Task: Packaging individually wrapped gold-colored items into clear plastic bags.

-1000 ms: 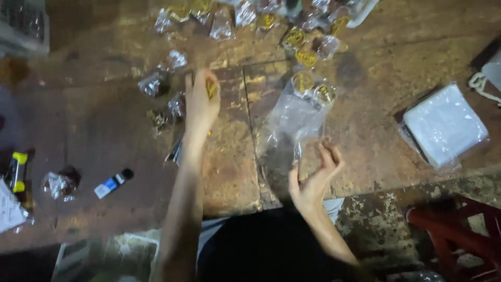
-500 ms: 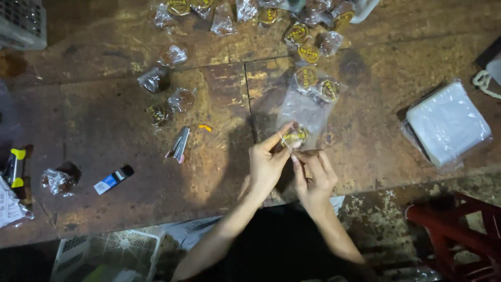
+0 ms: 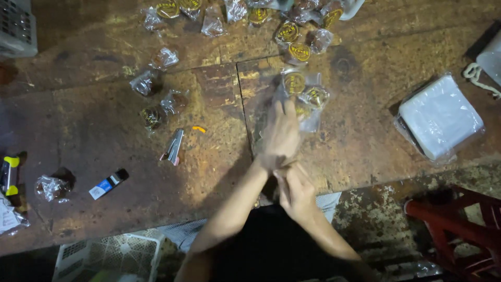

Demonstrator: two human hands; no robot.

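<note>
My left hand (image 3: 282, 133) reaches forward, fingers stretched and blurred, over or into a clear plastic bag (image 3: 313, 122) lying on the worn wooden table (image 3: 219, 172). Three round gold-labelled wrapped pieces (image 3: 295, 82) show inside the bag's far end, one right at my fingertips. Whether that hand holds one is unclear. My right hand (image 3: 296, 192) is at the table's front edge, pinching the bag's near end. More wrapped gold-labelled pieces (image 3: 292, 44) lie scattered along the far side.
A stack of clear bags (image 3: 441, 117) lies at the right. A small metal stapler (image 3: 173, 147), an orange scrap (image 3: 199, 128) and a blue-white tube (image 3: 108, 184) lie left of my arm. A red stool (image 3: 454, 224) and a white basket (image 3: 112, 256) stand below the table.
My left hand came back from the far left pile with a gold-labelled piece, met my right hand at the bag's mouth, and has now pushed forward along the bag.
</note>
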